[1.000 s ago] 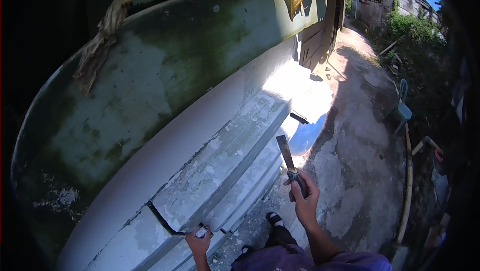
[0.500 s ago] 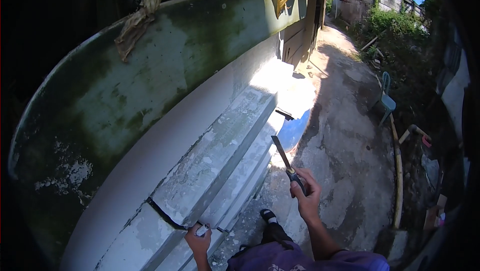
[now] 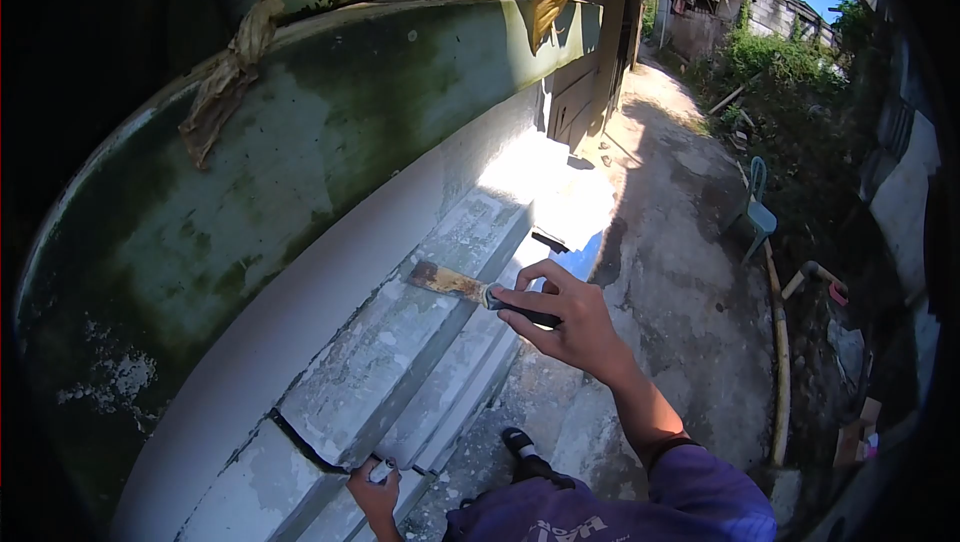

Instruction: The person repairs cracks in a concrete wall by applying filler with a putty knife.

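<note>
My right hand (image 3: 565, 317) is closed round the dark handle of a scraper (image 3: 448, 282), whose flat, rust-stained blade points left above the pale, stepped concrete ledge (image 3: 385, 352). Lower down, my left hand (image 3: 375, 492) grips a small whitish object (image 3: 381, 471) at the edge of the ledge, beside a dark gap (image 3: 300, 442) that crosses the concrete. The fingers partly hide that object, and I cannot make out what it is.
A green-stained curved wall (image 3: 300, 142) rises at the left, with dry leaves (image 3: 225, 82) hanging over it. Right of the ledge runs a concrete path (image 3: 665, 332). A light green chair (image 3: 757, 210) and a long pole (image 3: 780, 372) line its right side.
My right hand has moved up and left with the scraper, and the blade has turned from upright to pointing left, its flat face showing. My left hand still holds the small object.
</note>
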A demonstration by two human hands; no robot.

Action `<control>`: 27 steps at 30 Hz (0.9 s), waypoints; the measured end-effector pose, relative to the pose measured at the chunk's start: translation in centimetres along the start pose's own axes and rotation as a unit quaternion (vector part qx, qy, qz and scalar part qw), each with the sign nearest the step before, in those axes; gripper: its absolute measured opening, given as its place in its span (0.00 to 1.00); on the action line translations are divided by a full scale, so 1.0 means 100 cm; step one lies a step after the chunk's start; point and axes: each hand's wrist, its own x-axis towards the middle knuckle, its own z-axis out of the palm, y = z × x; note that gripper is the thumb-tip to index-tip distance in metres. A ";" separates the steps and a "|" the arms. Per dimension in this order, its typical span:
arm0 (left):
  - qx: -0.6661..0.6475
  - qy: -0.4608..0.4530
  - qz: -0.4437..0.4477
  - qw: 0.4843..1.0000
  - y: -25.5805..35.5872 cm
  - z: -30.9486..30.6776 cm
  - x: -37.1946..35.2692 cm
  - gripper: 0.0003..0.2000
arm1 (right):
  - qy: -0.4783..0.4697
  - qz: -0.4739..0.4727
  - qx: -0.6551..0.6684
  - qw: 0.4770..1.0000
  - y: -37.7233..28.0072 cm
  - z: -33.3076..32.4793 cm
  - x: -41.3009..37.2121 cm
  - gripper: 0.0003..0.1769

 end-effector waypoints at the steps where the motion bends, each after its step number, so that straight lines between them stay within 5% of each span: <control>1: 0.019 0.000 0.021 1.000 0.000 0.001 0.001 0.11 | 0.001 0.008 -0.022 1.000 0.004 -0.002 0.004 0.14; 4: 0.061 0.002 0.042 0.997 0.003 -0.002 0.003 0.11 | 0.041 -0.001 -0.085 0.996 0.034 -0.005 0.021 0.12; 6: 0.074 0.017 0.055 0.996 0.001 0.000 0.003 0.11 | 0.035 0.119 -0.088 0.988 0.060 -0.013 0.037 0.10; 10: 0.102 0.060 0.080 0.990 -0.003 0.006 0.002 0.11 | 0.136 0.167 -0.229 0.949 0.154 -0.022 0.066 0.13; 14: 0.111 0.067 0.050 0.990 -0.015 0.009 0.000 0.11 | 0.214 0.179 -0.154 0.948 0.149 -0.034 0.061 0.14; 16: 0.072 0.037 -0.016 0.997 -0.006 0.006 0.000 0.10 | 0.193 0.153 -0.047 0.968 0.127 -0.036 0.056 0.14; 19: 0.120 0.055 0.021 0.991 -0.024 0.009 -0.005 0.10 | 0.173 0.068 0.101 0.977 0.114 -0.023 0.043 0.15; 21: 0.090 0.051 -0.006 0.995 -0.022 0.009 -0.007 0.11 | 0.051 0.083 0.144 0.985 0.083 -0.029 0.040 0.15; 24: 0.074 0.069 0.039 0.994 -0.020 0.011 -0.005 0.09 | -0.087 0.000 0.142 0.986 0.081 -0.032 0.044 0.14; 27: 0.060 0.049 0.057 0.995 -0.022 0.008 0.000 0.09 | 0.047 0.124 -0.054 0.990 0.125 -0.030 0.058 0.13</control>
